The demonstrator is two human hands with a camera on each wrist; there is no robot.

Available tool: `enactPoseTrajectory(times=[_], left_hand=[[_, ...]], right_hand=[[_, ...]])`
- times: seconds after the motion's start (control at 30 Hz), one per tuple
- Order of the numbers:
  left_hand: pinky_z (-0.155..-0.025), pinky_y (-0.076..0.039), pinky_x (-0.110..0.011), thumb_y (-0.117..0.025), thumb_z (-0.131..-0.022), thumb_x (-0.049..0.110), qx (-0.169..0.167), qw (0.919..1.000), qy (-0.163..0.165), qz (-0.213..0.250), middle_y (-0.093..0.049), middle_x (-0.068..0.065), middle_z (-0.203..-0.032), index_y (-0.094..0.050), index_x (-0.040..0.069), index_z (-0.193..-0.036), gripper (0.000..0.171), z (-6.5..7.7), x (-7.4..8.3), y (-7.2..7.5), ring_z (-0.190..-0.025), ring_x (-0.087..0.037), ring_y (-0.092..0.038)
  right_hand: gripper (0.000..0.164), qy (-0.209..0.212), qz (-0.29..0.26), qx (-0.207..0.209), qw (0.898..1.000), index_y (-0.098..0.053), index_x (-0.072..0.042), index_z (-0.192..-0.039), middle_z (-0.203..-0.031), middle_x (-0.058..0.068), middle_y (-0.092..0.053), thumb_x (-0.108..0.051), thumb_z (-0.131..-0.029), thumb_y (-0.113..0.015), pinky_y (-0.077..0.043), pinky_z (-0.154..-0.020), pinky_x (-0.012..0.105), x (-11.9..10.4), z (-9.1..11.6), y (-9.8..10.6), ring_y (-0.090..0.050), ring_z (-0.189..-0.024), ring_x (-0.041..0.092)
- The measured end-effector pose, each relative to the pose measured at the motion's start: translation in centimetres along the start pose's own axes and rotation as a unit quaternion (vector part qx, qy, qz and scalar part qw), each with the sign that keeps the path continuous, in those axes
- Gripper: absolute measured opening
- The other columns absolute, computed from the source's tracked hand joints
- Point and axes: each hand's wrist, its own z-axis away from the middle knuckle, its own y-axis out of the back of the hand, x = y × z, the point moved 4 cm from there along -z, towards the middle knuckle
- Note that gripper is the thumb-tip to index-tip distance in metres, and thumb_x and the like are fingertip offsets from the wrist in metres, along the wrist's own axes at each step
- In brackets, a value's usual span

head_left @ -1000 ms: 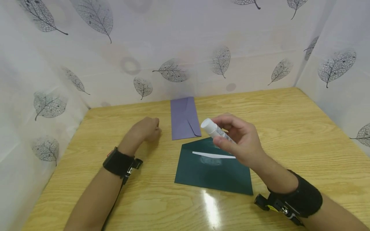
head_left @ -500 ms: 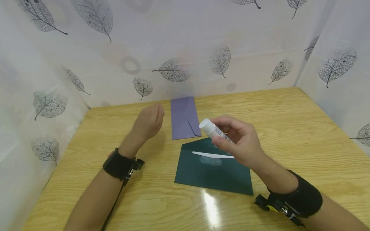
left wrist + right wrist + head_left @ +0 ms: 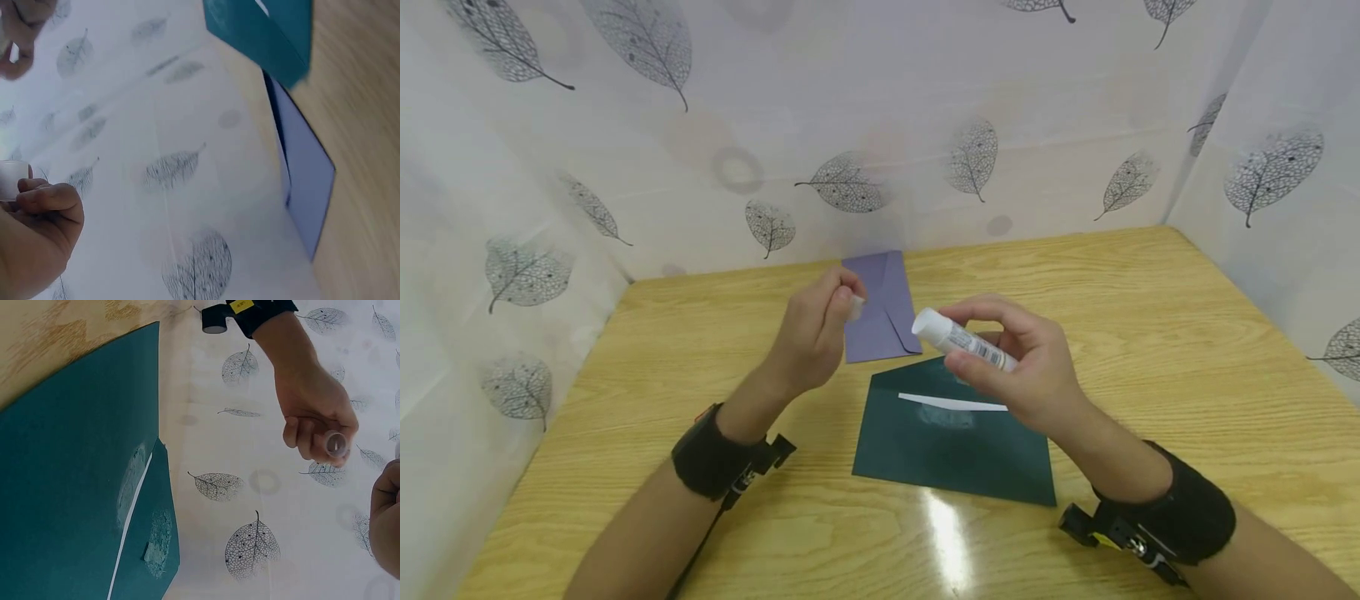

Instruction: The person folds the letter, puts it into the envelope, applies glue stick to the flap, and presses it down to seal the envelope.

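Observation:
My right hand grips a white glue stick, tilted with its white end toward the left hand. Between the thumb and fingers of my left hand is a small translucent cap; its hollow round end shows in the right wrist view. Below both hands lies a dark green envelope, crossed by a thin white strip. Whitish glue smears mark the green paper on either side of that strip. In the right wrist view my right hand is mostly cut off.
A purple envelope lies behind the green one, partly covered by the left hand in the head view. The wooden table meets a leaf-printed curtain at the back and sides. Both wrists wear black bands with small cameras.
My left hand has risen from the table and moved right toward the glue stick, and the cap in its fingers has come into sight. The right hand tips the stick slightly flatter.

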Motion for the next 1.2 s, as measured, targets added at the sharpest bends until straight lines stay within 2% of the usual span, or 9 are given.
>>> enactPoseTrajectory(times=[0.1, 0.2, 0.3, 0.4, 0.5, 0.63, 0.73, 0.97, 1.2], left_hand=[[-0.049, -0.036, -0.026, -0.034, -0.101, 0.005, -0.021, 0.9984, -0.002, 0.052, -0.048, -0.007, -0.069, -0.056, -0.003, -0.103, 0.023, 0.3, 1.3, -0.6, -0.057, -0.012, -0.042], [-0.049, -0.036, -0.025, -0.033, -0.104, 0.003, -0.047, 0.9926, -0.01, 0.111, -0.045, -0.006, -0.07, -0.051, -0.004, -0.111, 0.02, 0.6, 2.6, -1.1, -0.058, -0.012, -0.04], [-0.055, -0.039, -0.025, -0.032, -0.108, 0.01, -0.066, 0.9846, -0.017, 0.161, -0.046, -0.008, -0.078, -0.046, -0.005, -0.115, 0.021, 0.8, 3.6, -1.4, -0.064, -0.014, -0.043], [-0.061, -0.042, -0.025, -0.033, -0.109, 0.022, -0.074, 0.9798, -0.024, 0.184, -0.049, -0.011, -0.087, -0.043, -0.006, -0.117, 0.031, 1.0, 4.4, -1.6, -0.072, -0.017, -0.046], [-0.063, -0.043, -0.026, -0.035, -0.108, 0.034, -0.077, 0.977, -0.029, 0.197, -0.05, -0.013, -0.089, -0.041, -0.007, -0.117, 0.043, 1.0, 4.8, -1.7, -0.074, -0.019, -0.047], [-0.062, -0.044, -0.025, -0.037, -0.104, 0.044, -0.076, 0.9775, -0.026, 0.195, -0.051, -0.013, -0.09, -0.042, -0.007, -0.116, 0.052, 1.1, 5.0, -1.8, -0.074, -0.016, -0.048], [-0.061, -0.046, -0.024, -0.037, -0.104, 0.045, -0.071, 0.9814, -0.031, 0.176, -0.054, -0.013, -0.089, -0.044, -0.006, -0.116, 0.053, 1.1, 4.9, -1.7, -0.073, -0.014, -0.05], [-0.058, -0.052, -0.025, -0.043, -0.103, 0.044, -0.05, 0.9866, -0.079, 0.134, -0.064, -0.011, -0.083, -0.052, -0.007, -0.112, 0.052, 1.2, 5.3, -1.6, -0.067, -0.012, -0.057], [-0.055, -0.057, -0.027, -0.053, -0.099, 0.041, -0.053, 0.9784, -0.058, 0.191, -0.067, -0.016, -0.077, -0.056, -0.011, -0.107, 0.053, 1.6, 5.4, -2.5, -0.06, -0.014, -0.063]], right_hand=[[0.032, 0.001, 0.01, 0.007, 1.0, -0.069, -0.008, -0.118, -0.113, 0.004, -0.065, 0.0, -0.087, -0.074, -0.054, -0.053, 0.023, -0.1, 0.0, 0.1, -0.067, -0.067, 0.016], [0.032, 0.008, 0.012, 0.01, 1.0, -0.067, 0.0, -0.117, -0.113, 0.006, -0.065, 0.004, -0.085, -0.073, -0.056, -0.055, 0.024, -0.1, -0.1, 0.1, -0.068, -0.068, 0.018], [0.032, 0.009, 0.011, 0.011, 1.0, -0.067, 0.001, -0.116, -0.113, 0.007, -0.065, 0.007, -0.085, -0.072, -0.057, -0.056, 0.025, -0.1, -0.1, 0.0, -0.068, -0.069, 0.019], [0.033, 0.007, 0.007, 0.011, 1.0, -0.068, 0.0, -0.116, -0.114, 0.007, -0.064, 0.009, -0.084, -0.072, -0.058, -0.058, 0.026, -0.2, -0.1, -0.1, -0.069, -0.071, 0.019], [0.034, 0.008, 0.018, 0.016, 1.0, -0.07, -0.003, -0.114, -0.113, 0.006, -0.065, 0.008, -0.082, -0.074, -0.059, -0.061, 0.026, -0.3, -0.1, -0.1, -0.067, -0.077, 0.018], [0.031, 0.02, 0.045, 0.021, 0.999, -0.074, -0.005, -0.112, -0.11, 0.003, -0.067, 0.001, -0.082, -0.078, -0.057, -0.062, 0.024, -0.3, -0.1, 0.0, -0.062, -0.08, 0.018], [0.029, 0.029, 0.057, 0.018, 0.998, -0.074, -0.003, -0.112, -0.108, 0.002, -0.067, -0.004, -0.083, -0.08, -0.055, -0.062, 0.023, -0.4, -0.1, 0.1, -0.061, -0.081, 0.017], [0.029, 0.026, 0.084, 0.007, 0.996, -0.076, -0.004, -0.11, -0.106, -0.001, -0.066, -0.006, -0.081, -0.082, -0.056, -0.063, 0.022, -0.2, -0.1, 0.1, -0.061, -0.082, 0.016], [0.03, 0.033, 0.102, 0.002, 0.994, -0.072, 0.006, -0.107, -0.106, 0.001, -0.064, -0.002, -0.08, -0.082, -0.056, -0.062, 0.023, -0.1, 0.1, -0.2, -0.061, -0.082, 0.016]])
